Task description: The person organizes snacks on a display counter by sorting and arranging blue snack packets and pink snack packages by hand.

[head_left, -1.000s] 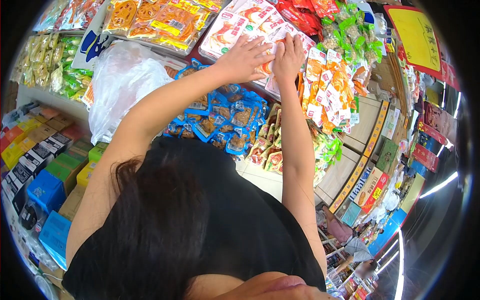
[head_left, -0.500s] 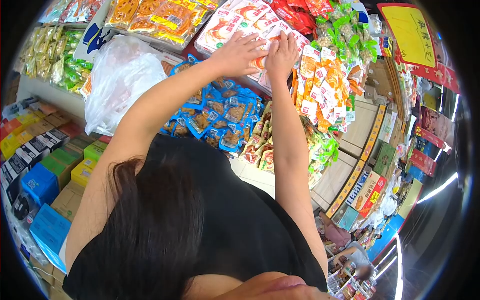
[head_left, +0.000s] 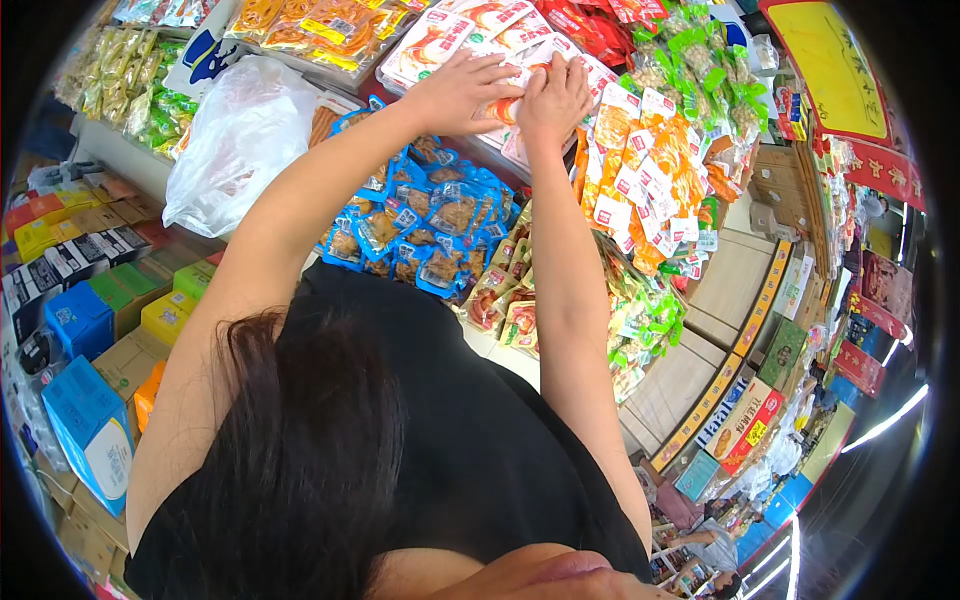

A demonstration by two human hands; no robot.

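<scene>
Both hands rest on white-and-red packets (head_left: 432, 45) stacked at the top centre. My left hand (head_left: 465, 94) lies palm down on them with its fingers spread. Close to its right, my right hand (head_left: 553, 102) presses flat on the same packets, fingers extended and slightly apart. Neither hand is closed around anything. Below my left hand is a heap of blue packets (head_left: 455, 210). Orange packets with white labels (head_left: 640, 165) lie to the right of my right hand. The packet surfaces under both palms are hidden.
A white plastic bag (head_left: 240, 145) lies left of my left forearm. Coloured boxes (head_left: 80, 320) are stacked at the left. Green-topped bags (head_left: 700, 60) and a yellow sign (head_left: 828, 70) are at the upper right. People (head_left: 710, 545) are visible at the lower right.
Both hands have shifted slightly left in the view and stay on the white-and-red packets. The surrounding goods have also shifted with the camera view.
</scene>
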